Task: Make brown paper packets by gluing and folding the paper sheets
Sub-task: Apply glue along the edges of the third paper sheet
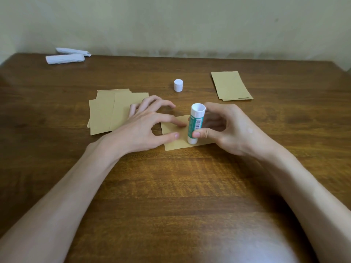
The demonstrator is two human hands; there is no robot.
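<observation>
Right in the middle of the counter lies a single brown sheet, flat, with its long axis running roughly left to right and turned a little askew. The right hand has the glue stick pinched between thumb and fingers, and it stands nearly upright with its lower end on the sheet. The upper end shows an open white rim. I can't see which end carries the glue, though my guess is that it's the one on the paper.

The left hand is spread wide, holding nothing. Its thumb and forefinger tips press on the sheet's left part, just beside the stick.

Here's what the next move turns on: the stick stands near the sheet's middle, and bare paper stretches left from it under the pinning fingers, with more running right beneath the right hand. A stroke probably has to follow the sheet's own line, and the left fingers are close enough to get in the way.

The white cap stands on end further back, apart from both hands. A loose stack of brown sheets fans out to the left, partly under the left hand. A neater brown pile sits far right; these may be finished packets, by my reading. Two white paper rolls lie at the far left corner.

The counter is dark polished wood, and behind it is a plain pale wall.
</observation>
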